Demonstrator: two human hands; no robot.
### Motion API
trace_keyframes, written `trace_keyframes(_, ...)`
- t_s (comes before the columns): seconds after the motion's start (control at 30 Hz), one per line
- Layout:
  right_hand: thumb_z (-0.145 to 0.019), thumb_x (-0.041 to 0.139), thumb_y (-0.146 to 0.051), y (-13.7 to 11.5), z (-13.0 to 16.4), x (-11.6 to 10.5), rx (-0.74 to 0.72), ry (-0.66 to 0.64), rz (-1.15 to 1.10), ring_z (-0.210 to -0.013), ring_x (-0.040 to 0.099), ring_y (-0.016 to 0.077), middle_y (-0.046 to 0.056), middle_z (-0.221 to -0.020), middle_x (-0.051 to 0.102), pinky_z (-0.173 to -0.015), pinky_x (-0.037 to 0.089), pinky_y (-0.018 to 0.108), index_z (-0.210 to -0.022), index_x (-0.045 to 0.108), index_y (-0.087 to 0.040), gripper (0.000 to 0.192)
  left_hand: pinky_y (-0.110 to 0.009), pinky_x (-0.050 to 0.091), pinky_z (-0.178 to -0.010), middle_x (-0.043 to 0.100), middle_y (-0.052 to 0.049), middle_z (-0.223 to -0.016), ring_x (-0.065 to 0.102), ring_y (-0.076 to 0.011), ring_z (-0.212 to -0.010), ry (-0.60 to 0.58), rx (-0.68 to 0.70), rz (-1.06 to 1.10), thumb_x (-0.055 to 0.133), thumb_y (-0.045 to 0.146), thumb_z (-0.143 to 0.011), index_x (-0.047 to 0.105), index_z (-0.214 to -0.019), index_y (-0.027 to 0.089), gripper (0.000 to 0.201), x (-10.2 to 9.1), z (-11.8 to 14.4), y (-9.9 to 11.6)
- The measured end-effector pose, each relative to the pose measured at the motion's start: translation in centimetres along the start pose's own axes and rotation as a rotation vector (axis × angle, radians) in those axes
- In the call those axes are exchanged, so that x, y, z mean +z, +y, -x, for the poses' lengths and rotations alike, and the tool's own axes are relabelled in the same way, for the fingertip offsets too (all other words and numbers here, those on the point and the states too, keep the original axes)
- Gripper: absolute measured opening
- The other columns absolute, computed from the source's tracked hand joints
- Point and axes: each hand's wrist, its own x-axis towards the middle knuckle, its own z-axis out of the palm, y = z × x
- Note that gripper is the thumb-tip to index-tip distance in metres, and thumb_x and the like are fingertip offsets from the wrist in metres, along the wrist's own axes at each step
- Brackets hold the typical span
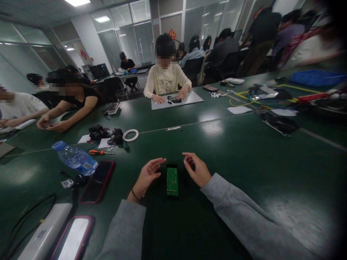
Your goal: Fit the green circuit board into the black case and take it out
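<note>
A green circuit board [172,180] lies on the dark green table between my two hands, with a black edge showing around it. On its left side is my left hand [148,175], fingers stretched forward and thumb apart, holding nothing. To the board's right, my right hand [196,168] is raised with its fingers bent and apart, also holding nothing. Neither hand touches the board. A dark band circles my left wrist, and grey sleeves cover both forearms.
On the left are a water bottle [76,159], a red-edged phone [98,181], an orange screwdriver [101,152], a tape roll [130,135], a bright-screened phone [72,238] and a white box [46,231]. Across the table a person works at a grey mat [189,103]. Cables [260,95] lie far right.
</note>
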Motion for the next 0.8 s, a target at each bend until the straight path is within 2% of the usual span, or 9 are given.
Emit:
trace_keyframes(0.1,-0.088,0.047,-0.025,0.10,-0.01,0.06,0.000,0.004,-0.021,-0.075,0.055,0.0153,0.005,-0.089,0.056,-0.068,0.049,0.031,-0.116,0.049,-0.020,0.029,-0.042,0.025,-0.111,0.061,-0.011,-0.121,0.041,-0.0234,-0.129,-0.144,0.032,-0.100,0.069,0.010,-0.069,0.062,-0.112,0.018,0.045,-0.21,0.01,0.04)
trace_keyframes(0.17,-0.087,0.048,-0.025,0.13,-0.03,0.12,0.003,0.013,-0.032,-0.075,0.055,0.0155,0.005,-0.089,0.056,-0.068,0.048,0.030,-0.115,0.049,-0.019,0.029,-0.043,0.023,-0.112,0.058,-0.010,-0.125,0.037,-0.0232,-0.132,-0.182,0.021,-0.193,0.067,0.011,-0.071,0.063,-0.113,0.018,0.042,-0.24,-0.02,0.14)
trace_keyframes(0.43,-0.086,0.049,-0.025,0.46,-0.14,0.17,0.049,0.007,-0.076,-0.075,0.057,0.0155,0.004,-0.088,0.057,-0.065,0.048,0.029,-0.114,0.049,-0.020,0.029,-0.044,0.032,-0.107,0.060,-0.010,-0.122,0.049,-0.0222,-0.122,-0.134,0.019,-0.311,0.065,0.020,-0.076,0.062,-0.112,0.019,0.037,0.07,-0.21,0.11)
trace_keyframes(0.63,-0.085,0.050,-0.023,0.41,-0.10,0.21,0.044,-0.023,-0.084,-0.075,0.057,0.0152,0.004,-0.088,0.057,-0.065,0.048,0.029,-0.114,0.048,-0.020,0.029,-0.042,0.032,-0.108,0.060,-0.009,-0.122,0.046,-0.0202,-0.125,-0.110,0.051,-0.419,0.062,0.020,-0.078,0.063,-0.112,0.020,0.034,0.22,-0.08,0.15)
trace_keyframes(0.8,-0.085,0.049,-0.021,0.47,-0.08,0.24,0.038,-0.047,-0.078,-0.074,0.056,0.0148,0.004,-0.088,0.057,-0.064,0.048,0.029,-0.115,0.048,-0.019,0.030,-0.041,0.032,-0.107,0.058,-0.008,-0.124,0.046,-0.0195,-0.124,-0.086,0.098,-0.599,0.060,0.019,-0.079,0.064,-0.112,0.023,0.033,0.33,0.04,0.66)
